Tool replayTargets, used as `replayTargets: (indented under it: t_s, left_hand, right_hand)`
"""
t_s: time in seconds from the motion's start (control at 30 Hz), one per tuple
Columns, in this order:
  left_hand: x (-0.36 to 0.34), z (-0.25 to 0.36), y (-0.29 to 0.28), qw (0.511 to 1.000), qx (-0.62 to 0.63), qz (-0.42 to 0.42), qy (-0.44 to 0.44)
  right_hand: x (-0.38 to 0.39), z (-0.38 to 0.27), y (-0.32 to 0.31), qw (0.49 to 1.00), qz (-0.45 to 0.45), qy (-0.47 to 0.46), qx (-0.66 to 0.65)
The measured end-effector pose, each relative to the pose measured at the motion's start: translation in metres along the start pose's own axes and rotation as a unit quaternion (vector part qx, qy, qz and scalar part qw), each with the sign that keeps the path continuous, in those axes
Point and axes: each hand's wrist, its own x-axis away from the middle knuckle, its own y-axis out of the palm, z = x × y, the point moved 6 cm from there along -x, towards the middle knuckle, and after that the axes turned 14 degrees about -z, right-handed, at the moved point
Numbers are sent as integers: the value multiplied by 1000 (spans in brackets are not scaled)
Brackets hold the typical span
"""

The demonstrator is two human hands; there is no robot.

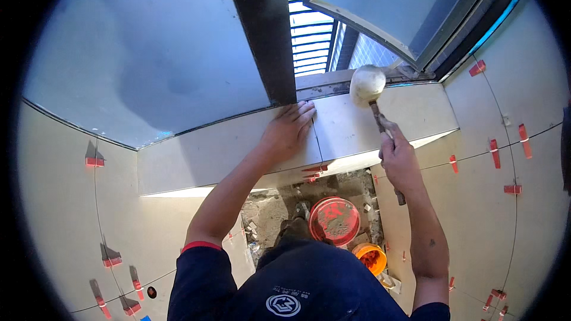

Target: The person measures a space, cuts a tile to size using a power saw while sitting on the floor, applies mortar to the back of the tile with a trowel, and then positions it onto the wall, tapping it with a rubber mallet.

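My right hand [399, 157] is closed around the handle of a mallet [367, 85] with a rounded white head. The head hangs over or rests on the right sill tile [416, 107], close to the window frame; I cannot tell whether it touches. Flat on the left sill tile [220, 148] lies my left hand [288, 129], fingers stretched out beside the joint between the two pale tiles. Below that joint, red wedge spacers [315, 170] stick out at the front edge.
A window sash [380, 6] stands ajar above the sill, beside a dark upright frame [264, 30]. Red spacers [495, 153] jut from the tiled walls on both sides. On the rough floor stand a red tub of mortar [335, 221] and an orange bucket [370, 258].
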Motion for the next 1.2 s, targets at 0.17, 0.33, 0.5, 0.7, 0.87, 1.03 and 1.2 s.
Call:
replayTargets:
  t_s: [0.17, 0.33, 0.5, 0.7, 0.87, 1.03, 1.2]
  left_hand:
    - [2, -1, 1, 1000, -28, -5, 0]
    - [-2, -3, 0, 1000, 11, 5, -15]
    - [-2, -3, 1, 1000, 27, 14, -6]
    - [-2, 1, -4, 999, 39, 8, -6]
    - [4, -3, 1, 1000, -1, -3, -14]
    - [0, -10, 7, 999, 5, -22, -36]
    - [-1, -7, 5, 1000, 9, -3, -17]
  right_hand:
    - [-3, -8, -6, 1000, -6, 25, 8]
    - [-19, 4, -8, 999, -39, -8, 22]
    - [-27, 13, -7, 1000, -20, 14, 13]
    - [-21, 6, -10, 1000, -23, 16, -6]
    - [-15, -7, -11, 997, -48, 53, -37]
    - [-19, -7, -17, 996, -50, 58, -40]
    - [-24, 5, -21, 998, -7, 47, -50]
